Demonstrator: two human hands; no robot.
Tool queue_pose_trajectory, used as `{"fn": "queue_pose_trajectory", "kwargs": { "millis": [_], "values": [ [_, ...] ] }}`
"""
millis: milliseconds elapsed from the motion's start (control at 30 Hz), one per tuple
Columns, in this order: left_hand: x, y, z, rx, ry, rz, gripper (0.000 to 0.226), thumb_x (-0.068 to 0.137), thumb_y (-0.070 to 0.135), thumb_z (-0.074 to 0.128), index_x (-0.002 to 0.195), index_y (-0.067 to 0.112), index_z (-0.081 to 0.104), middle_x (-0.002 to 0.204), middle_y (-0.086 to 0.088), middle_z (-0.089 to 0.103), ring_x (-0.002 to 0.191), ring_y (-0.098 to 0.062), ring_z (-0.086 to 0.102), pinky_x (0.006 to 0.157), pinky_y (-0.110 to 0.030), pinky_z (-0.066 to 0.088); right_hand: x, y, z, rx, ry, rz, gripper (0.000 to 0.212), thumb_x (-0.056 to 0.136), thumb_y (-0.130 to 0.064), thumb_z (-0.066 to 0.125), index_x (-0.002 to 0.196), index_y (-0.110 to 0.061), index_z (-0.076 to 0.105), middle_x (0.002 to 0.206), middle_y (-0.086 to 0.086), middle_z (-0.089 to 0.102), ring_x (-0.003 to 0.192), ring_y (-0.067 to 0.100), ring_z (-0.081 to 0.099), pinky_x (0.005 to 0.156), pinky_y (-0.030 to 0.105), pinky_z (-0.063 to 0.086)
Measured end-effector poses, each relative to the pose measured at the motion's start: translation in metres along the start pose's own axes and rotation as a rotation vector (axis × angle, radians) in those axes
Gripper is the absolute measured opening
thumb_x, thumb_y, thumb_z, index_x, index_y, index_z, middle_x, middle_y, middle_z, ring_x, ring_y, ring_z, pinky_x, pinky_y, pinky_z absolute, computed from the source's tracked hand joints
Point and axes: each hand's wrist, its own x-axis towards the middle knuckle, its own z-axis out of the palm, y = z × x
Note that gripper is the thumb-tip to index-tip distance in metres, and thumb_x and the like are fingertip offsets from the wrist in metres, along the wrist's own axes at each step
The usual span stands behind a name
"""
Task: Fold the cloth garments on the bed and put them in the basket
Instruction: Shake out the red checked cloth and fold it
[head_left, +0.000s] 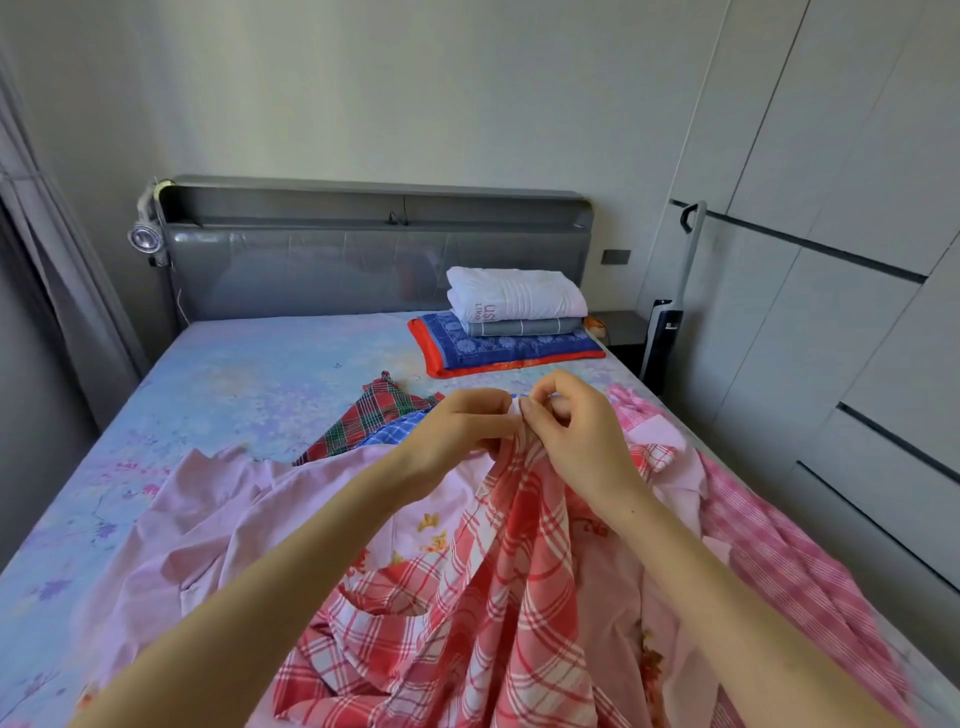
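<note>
Both hands (519, 421) on red plaid garment (498, 571)

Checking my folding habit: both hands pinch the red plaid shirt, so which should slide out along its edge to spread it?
Probably the left hand: bare bed lies on its side. The right hand has pink garments piled on its side, and the red plaid shirt hangs between.

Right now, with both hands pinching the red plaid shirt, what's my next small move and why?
Probably draw the left hand and right hand apart along the edge: both pinch one bunched spot of the red plaid shirt, which hangs crumpled, so spreading comes before folding.
</note>
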Motion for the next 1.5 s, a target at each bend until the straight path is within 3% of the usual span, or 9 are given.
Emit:
{"fn": "queue_pose_trajectory", "kwargs": {
  "millis": [300, 433, 567, 700, 800, 900, 1033, 1200, 1500],
  "values": [
    [-0.010, -0.008, 0.009, 0.180, 0.068, 0.027, 0.011, 0.082, 0.003, 0.067, 0.075, 0.011, 0.066, 0.070, -0.008, 0.062, 0.068, -0.019, 0.055, 0.071, -0.035, 0.045, -0.016, 0.001, -0.016, 0.061, -0.157, 0.128, 0.014, 0.092, -0.007, 0.054, 0.094, -0.021, 0.057, 0.040, -0.007, 0.032, 0.039, 0.008, 0.026, 0.042, 0.017, 0.024],
    [-0.010, -0.004, 0.010, 0.169, -0.008, -0.003, 0.006, 0.085, 0.002, 0.064, 0.089, 0.000, 0.068, 0.083, -0.018, 0.067, 0.075, -0.023, 0.059, 0.076, -0.035, 0.049, -0.018, -0.003, -0.035, 0.009, -0.344, 0.121, 0.038, 0.091, -0.006, 0.056, 0.105, -0.041, 0.060, 0.050, -0.013, 0.058, 0.052, 0.003, 0.054, 0.055, 0.014, 0.042],
    [-0.011, -0.004, 0.020, 0.069, -0.019, 0.005, 0.009, 0.087, 0.002, 0.061, 0.083, -0.003, 0.066, 0.064, -0.002, 0.064, 0.059, -0.009, 0.058, 0.062, -0.018, 0.047, -0.021, -0.004, -0.041, -0.022, -0.272, 0.146, 0.021, 0.088, -0.011, 0.062, 0.102, -0.024, 0.071, 0.087, 0.000, 0.074, 0.081, 0.003, 0.069, 0.078, 0.020, 0.053],
    [-0.012, -0.010, 0.030, 0.121, 0.050, 0.060, 0.014, 0.077, 0.004, 0.074, 0.074, 0.015, 0.065, 0.062, 0.005, 0.064, 0.060, -0.007, 0.059, 0.061, -0.018, 0.048, -0.020, -0.005, -0.038, -0.010, -0.184, 0.193, 0.022, 0.084, -0.008, 0.064, 0.077, -0.029, 0.069, 0.076, 0.011, 0.074, 0.076, 0.029, 0.069, 0.074, 0.037, 0.052],
    [-0.011, -0.016, 0.034, 0.405, 0.163, 0.161, 0.025, 0.073, 0.014, 0.079, 0.071, 0.029, 0.059, 0.064, 0.012, 0.062, 0.058, -0.002, 0.059, 0.060, -0.014, 0.048, -0.017, -0.004, -0.038, -0.024, -0.184, 0.229, 0.022, 0.081, -0.004, 0.066, 0.072, -0.024, 0.068, 0.066, 0.010, 0.071, 0.062, 0.017, 0.065, 0.066, 0.028, 0.049],
    [-0.008, -0.017, 0.034, 0.379, 0.182, 0.178, 0.019, 0.076, 0.019, 0.077, 0.070, 0.029, 0.061, 0.064, 0.013, 0.064, 0.060, 0.001, 0.062, 0.063, -0.014, 0.050, -0.013, -0.006, -0.042, -0.075, -0.232, 0.227, 0.021, 0.081, -0.002, 0.066, 0.071, -0.021, 0.069, 0.055, -0.002, 0.067, 0.051, 0.005, 0.058, 0.055, 0.017, 0.044],
    [-0.008, -0.024, 0.036, 0.488, 0.200, 0.277, 0.012, 0.083, 0.019, 0.068, 0.073, 0.016, 0.063, 0.064, 0.011, 0.061, 0.059, -0.002, 0.056, 0.058, -0.010, 0.042, -0.006, -0.008, -0.052, -0.177, -0.341, 0.177, 0.003, 0.080, -0.010, 0.071, 0.083, -0.011, 0.072, 0.072, 0.020, 0.070, 0.065, 0.025, 0.062, 0.068, 0.035, 0.050],
    [-0.009, -0.042, 0.045, 0.592, 0.325, 0.306, 0.037, 0.078, 0.045, 0.047, 0.070, 0.010, 0.060, 0.060, -0.006, 0.059, 0.057, -0.023, 0.052, 0.058, -0.034, 0.043, -0.002, -0.016, -0.060, -0.570, -0.317, -0.014, 0.014, 0.081, -0.025, 0.068, 0.074, -0.033, 0.059, 0.077, -0.016, 0.055, 0.076, 0.008, 0.054, 0.067, 0.026, 0.040],
    [-0.012, -0.080, 0.045, 0.280, 0.228, 0.185, 0.018, 0.077, 0.006, 0.074, 0.080, 0.019, 0.062, 0.073, -0.001, 0.065, 0.065, -0.006, 0.054, 0.063, -0.019, 0.045, -0.004, -0.008, -0.090, 0.380, -0.181, 0.147, 0.023, 0.092, 0.007, 0.046, 0.084, -0.013, 0.055, 0.069, -0.006, 0.063, 0.070, 0.010, 0.059, 0.073, 0.022, 0.049]
  ]
}}
